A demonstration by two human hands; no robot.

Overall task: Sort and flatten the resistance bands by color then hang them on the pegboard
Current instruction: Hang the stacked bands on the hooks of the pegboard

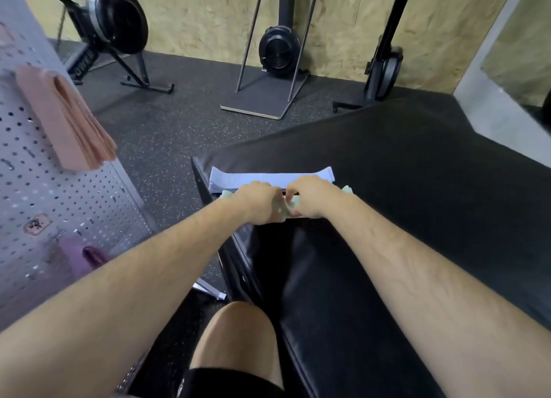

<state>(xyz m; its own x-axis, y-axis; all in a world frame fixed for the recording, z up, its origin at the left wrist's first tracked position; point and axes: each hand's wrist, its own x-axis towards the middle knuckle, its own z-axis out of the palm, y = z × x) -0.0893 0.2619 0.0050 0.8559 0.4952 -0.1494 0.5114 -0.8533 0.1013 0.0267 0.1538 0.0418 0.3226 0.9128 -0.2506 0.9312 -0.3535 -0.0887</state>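
Both hands meet near the far left corner of the black padded bench [387, 188]. The left hand [259, 202] and the right hand [310, 199] are closed side by side on a stack of pale green bands [293, 206], fingers curled down over it; the stack's ends show just past each wrist, toward the bench's left edge and further in on the right. Touching the green stack on its far side lies a flat stack of pale lilac bands [268, 177], squared up along the bench's far edge.

The grey pegboard [44, 194] stands off the bench's left edge, well apart from the hands. High on it hangs a bundle of pink bands [65, 120], folded over a peg and drooping down the board. Lower down hangs a bundle of purple bands [86, 257] (partly blurred, so its fold is hard to read). A small label [36, 224] sits on the board between the two bundles.
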